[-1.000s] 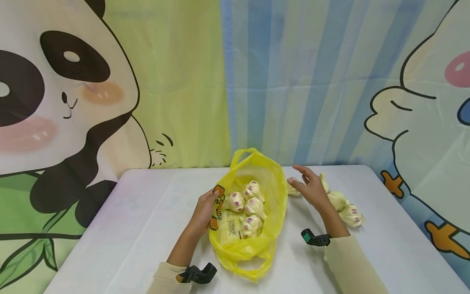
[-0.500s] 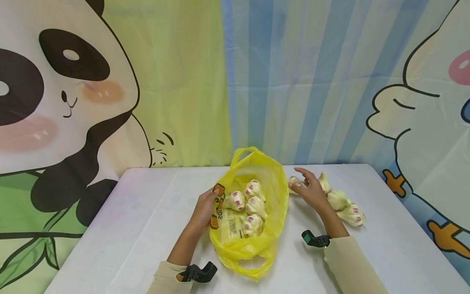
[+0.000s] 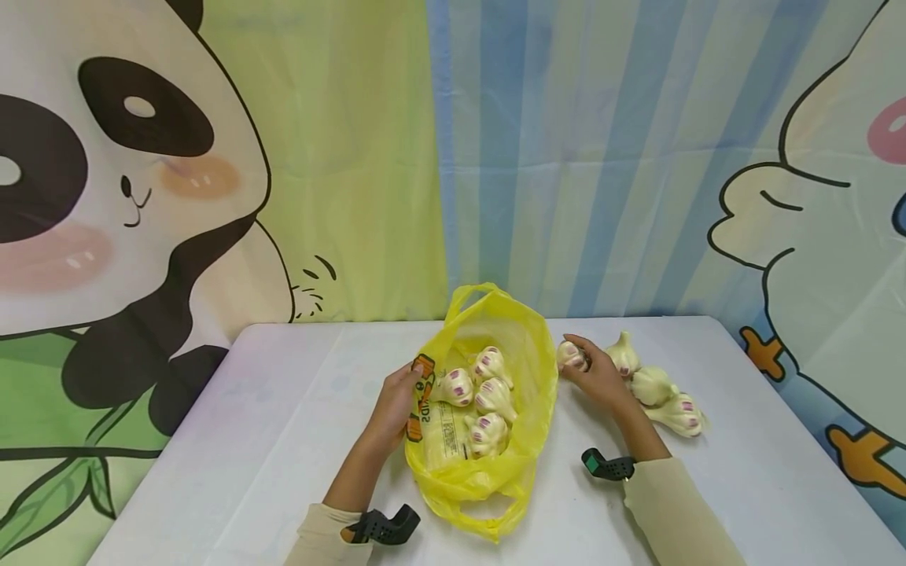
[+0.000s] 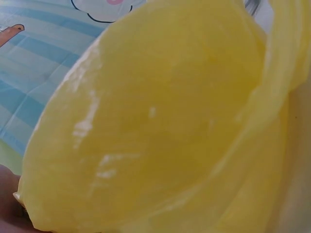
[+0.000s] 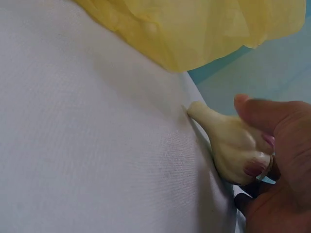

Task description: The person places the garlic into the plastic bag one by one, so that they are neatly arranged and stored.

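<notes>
My left hand (image 3: 391, 407) grips the left rim of a yellow plastic bag (image 3: 532, 401), its thumb over the edge. The bag's mouth gapes toward me, and several garlic bulbs (image 3: 493, 398) with purple patches lie inside. To the right of the bag, my right hand (image 3: 604, 383) holds another garlic bulb (image 3: 570, 356) between thumb and fingers. In the right wrist view that bulb (image 5: 233, 143) lies close to the white tabletop, stem pointing away from the palm. Yellow plastic (image 4: 146, 116) fills most of the left wrist view and hides nearly all of the left hand.
Several more bulbs, one of them a plain pale garlic bulb (image 3: 651, 386), lie in a slanting row just right of my right hand. The white table (image 3: 297, 409) ends at a cartoon-printed curtain (image 3: 531, 157) behind. A bag handle loop (image 3: 488, 515) hangs toward the front.
My right hand has lowered, and its thumb and fingers have closed around the bulb beside the bag. The left hand and the bag have stayed nearly still.
</notes>
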A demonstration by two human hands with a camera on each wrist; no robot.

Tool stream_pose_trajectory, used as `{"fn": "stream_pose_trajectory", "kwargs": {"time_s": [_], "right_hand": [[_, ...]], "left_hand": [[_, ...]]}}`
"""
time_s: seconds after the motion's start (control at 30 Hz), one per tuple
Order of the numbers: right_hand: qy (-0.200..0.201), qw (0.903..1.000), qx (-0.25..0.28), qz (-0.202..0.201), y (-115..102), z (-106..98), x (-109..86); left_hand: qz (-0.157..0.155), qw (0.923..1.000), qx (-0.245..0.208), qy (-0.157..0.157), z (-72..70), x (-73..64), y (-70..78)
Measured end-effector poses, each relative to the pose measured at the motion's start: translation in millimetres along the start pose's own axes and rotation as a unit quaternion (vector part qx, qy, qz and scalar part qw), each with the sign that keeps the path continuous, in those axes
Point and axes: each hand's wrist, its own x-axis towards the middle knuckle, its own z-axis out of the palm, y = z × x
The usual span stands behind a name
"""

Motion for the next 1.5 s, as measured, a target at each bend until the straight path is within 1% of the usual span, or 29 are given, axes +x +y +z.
{"fn": "stream_pose_trajectory", "kwargs": {"time_s": [0.13,0.37,0.47,0.6,0.8,1.13,1.33,1.5], "right_hand": [[0.005,0.9999,-0.011,-0.006,1.0,1.2,-0.2],[0.016,0.9996,-0.022,0.001,-0.3,2.1,-1.6],[0.016,0.9997,-0.019,0.002,-0.7,3.5,-1.8],[0.015,0.9996,-0.022,-0.009,-0.5,5.7,-2.2],[0.024,0.9992,-0.026,-0.019,-1.2,5.8,-3.1],[0.043,0.9984,-0.032,-0.021,-4.8,3.7,-4.0],[0.056,0.9980,-0.024,-0.014,-7.3,3.8,-4.0],[0.065,0.9975,-0.022,-0.018,-8.2,2.6,-3.4]], "left_hand": [[0.001,1.0000,-0.001,0.004,0.5,-0.2,0.1],[0.004,1.0000,-0.002,0.000,0.5,-0.1,0.1],[0.003,1.0000,-0.003,-0.001,0.1,0.1,0.1],[0.002,1.0000,0.004,0.001,0.0,0.5,-0.3],[-0.004,1.0000,-0.001,-0.001,0.5,0.9,-0.5],[-0.006,1.0000,0.003,-0.003,0.0,1.2,-1.7],[-0.005,1.0000,0.003,-0.004,-0.3,0.4,-2.5],[-0.003,1.0000,0.001,-0.007,0.2,0.2,-1.6]]}}
